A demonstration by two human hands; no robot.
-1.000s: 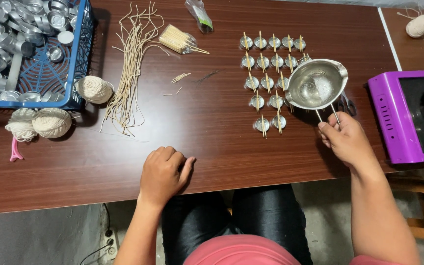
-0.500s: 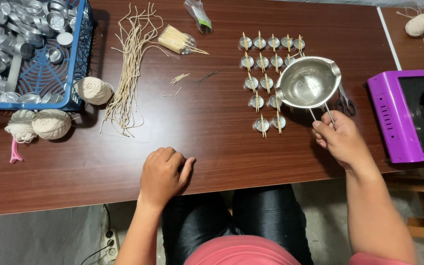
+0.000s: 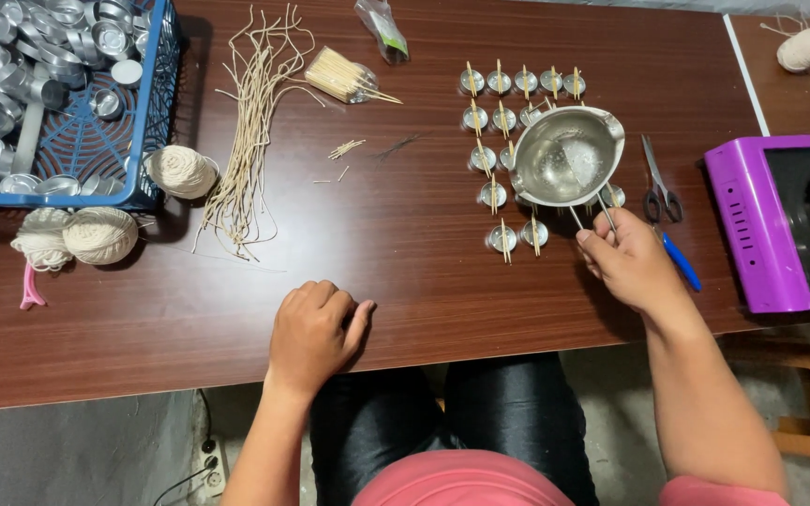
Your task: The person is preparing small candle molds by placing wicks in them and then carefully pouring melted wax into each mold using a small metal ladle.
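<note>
The right hand point(image 3: 632, 260) is closed around the wire handle of one steel pouring pot point(image 3: 566, 156), holding it above a grid of small metal cups point(image 3: 502, 237), each crossed by a wooden stick; about fourteen cups show, the pot hiding others. The left hand point(image 3: 314, 331) rests on the desk point(image 3: 424, 272) as a loose fist, holding nothing. Three balls of string point(image 3: 99, 233) lie by one blue basket point(image 3: 156, 103), and one pair of scissors point(image 3: 658, 183) lies right of the pot.
</note>
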